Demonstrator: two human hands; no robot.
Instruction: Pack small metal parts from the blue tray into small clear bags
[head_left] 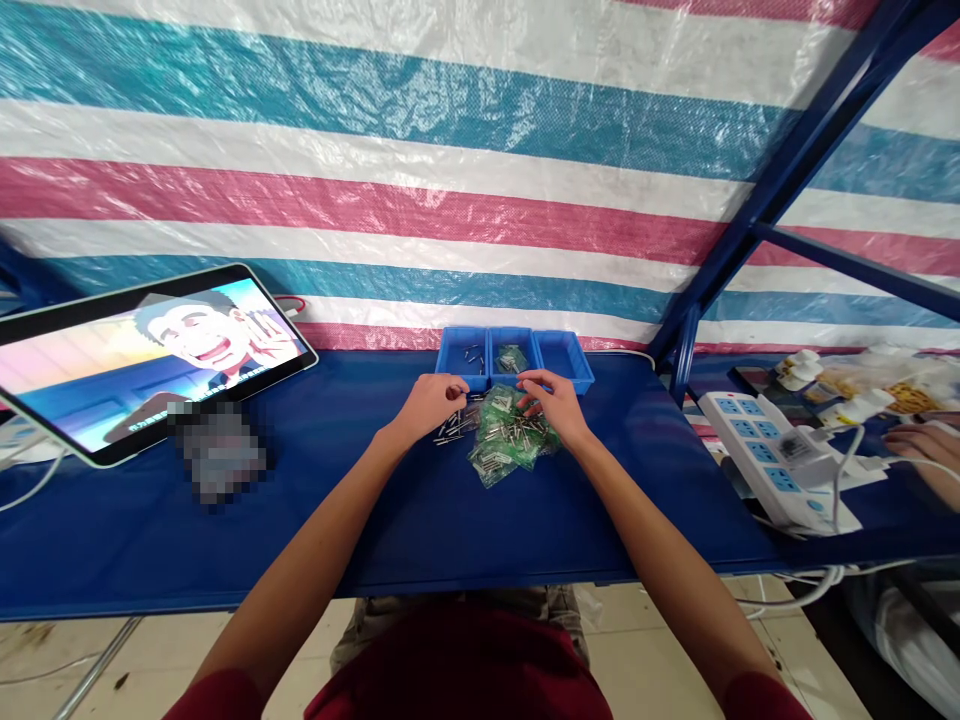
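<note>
Shows lit tablet (300, 350) at far L, w/ cartoon on screen (82, 350). Has white power strip (739, 432) at R w/ plugs (825, 478) in, nr white bottles (799, 370). Backed by striped sheet (450, 180).

On the flat blue table (525, 545), three blue rectangular plastic bins (564, 356) stand behind green plastic bags (491, 466); at left is the black-framed rectangular screen (180, 345).

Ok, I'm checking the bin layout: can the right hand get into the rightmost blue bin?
Probably yes: the right hand is close to the rightmost blue bin, whose open top looks unblocked.
</note>
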